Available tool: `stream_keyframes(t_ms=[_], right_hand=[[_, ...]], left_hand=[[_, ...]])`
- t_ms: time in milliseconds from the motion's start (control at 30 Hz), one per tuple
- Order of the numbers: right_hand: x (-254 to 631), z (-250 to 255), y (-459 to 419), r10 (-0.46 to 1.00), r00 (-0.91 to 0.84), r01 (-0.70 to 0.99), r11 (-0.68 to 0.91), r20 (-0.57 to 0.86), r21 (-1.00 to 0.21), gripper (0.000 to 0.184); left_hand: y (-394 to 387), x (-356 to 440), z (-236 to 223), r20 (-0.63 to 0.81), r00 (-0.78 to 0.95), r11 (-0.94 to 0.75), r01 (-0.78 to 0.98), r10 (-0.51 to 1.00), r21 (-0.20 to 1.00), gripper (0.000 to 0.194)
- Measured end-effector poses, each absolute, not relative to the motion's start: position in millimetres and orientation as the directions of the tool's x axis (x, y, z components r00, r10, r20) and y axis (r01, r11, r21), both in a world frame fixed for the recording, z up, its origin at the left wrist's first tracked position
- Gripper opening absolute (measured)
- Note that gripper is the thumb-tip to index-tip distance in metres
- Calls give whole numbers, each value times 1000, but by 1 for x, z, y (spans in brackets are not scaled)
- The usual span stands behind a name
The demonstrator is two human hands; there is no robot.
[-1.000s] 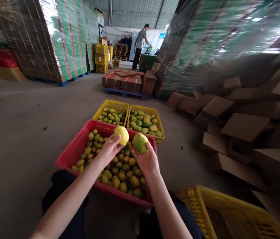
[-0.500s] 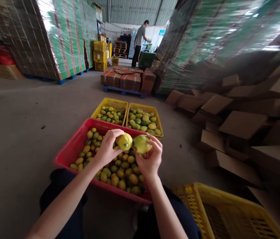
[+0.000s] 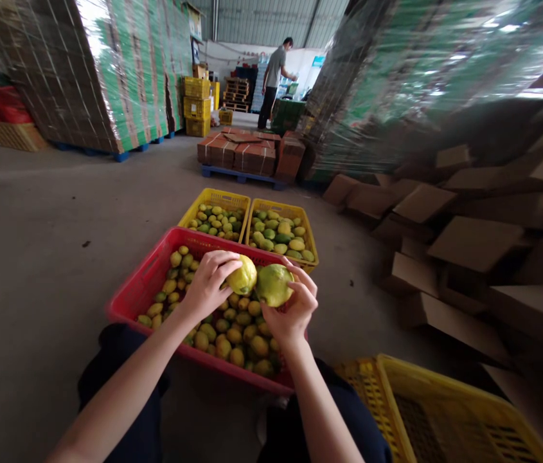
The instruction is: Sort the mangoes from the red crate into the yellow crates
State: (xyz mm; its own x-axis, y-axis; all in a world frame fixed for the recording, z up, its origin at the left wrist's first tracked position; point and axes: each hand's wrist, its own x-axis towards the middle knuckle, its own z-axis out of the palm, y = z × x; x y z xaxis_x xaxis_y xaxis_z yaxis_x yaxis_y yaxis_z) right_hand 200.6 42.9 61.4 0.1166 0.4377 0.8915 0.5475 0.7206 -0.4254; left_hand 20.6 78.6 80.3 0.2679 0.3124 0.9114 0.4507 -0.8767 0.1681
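My left hand (image 3: 211,283) is closed around a yellow lemon (image 3: 243,275). In my right hand (image 3: 295,308) is a larger, greener lemon (image 3: 274,285), gripped between thumb and fingers. Both fruits are held side by side, close together, above a red crate (image 3: 121,302). Many yellow and green lemons (image 3: 223,347) lie in that crate, partly hidden by my hands and forearms. Just beyond it stand two yellow crates of lemons, a left one (image 3: 213,192) and a right one (image 3: 278,206).
A yellow crate (image 3: 380,392) stands at my lower right. Cardboard boxes (image 3: 476,243) are heaped on the right. Ahead, a blue pallet (image 3: 242,175) bears bundled flat cardboard (image 3: 254,157). Wrapped stacks (image 3: 131,77) rise on both sides. A person (image 3: 274,80) stands at the back.
Both lemons have been turned slightly in my fingers, the right one showing a different side. My hands stay in nearly the same place. The view has shifted a little.
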Motion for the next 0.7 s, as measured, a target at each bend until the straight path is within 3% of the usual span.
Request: stream_keyframes(t_ms=[100, 200, 300, 367, 467, 567, 633, 700], right_hand=[[198, 63, 41, 485, 143, 517, 707, 863, -483, 58], [197, 70, 38, 605, 226, 414, 650, 764, -637, 63], [197, 77, 36, 804, 319, 265, 432, 501, -862, 58], [196, 79, 37, 900, 340, 103, 253, 273, -962, 43], [195, 80, 39, 966, 247, -216, -24, -79, -976, 49], [195, 80, 42, 944, -9, -429, -303, -331, -851, 57], [195, 81, 44, 914, -115, -498, -392, -389, -773, 55], [195, 84, 45, 925, -118, -585, -359, -362, -727, 47]], left_hand=[[79, 19, 81, 908, 248, -897, 376, 339, 232, 55], [80, 18, 83, 791, 214, -815, 248, 573, 523, 53], [84, 18, 84, 428, 228, -451, 55, 874, 891, 52], [86, 20, 83, 146, 303, -126, -85, 942, 988, 47], [87, 24, 82, -201, 415, 289, -162, 888, 944, 54], [86, 25, 81, -419, 446, 516, -117, 791, 849, 57], [85, 25, 80, -441, 463, 553, -135, 769, 822, 54], [85, 25, 79, -357, 482, 512, -237, 800, 826, 48]])
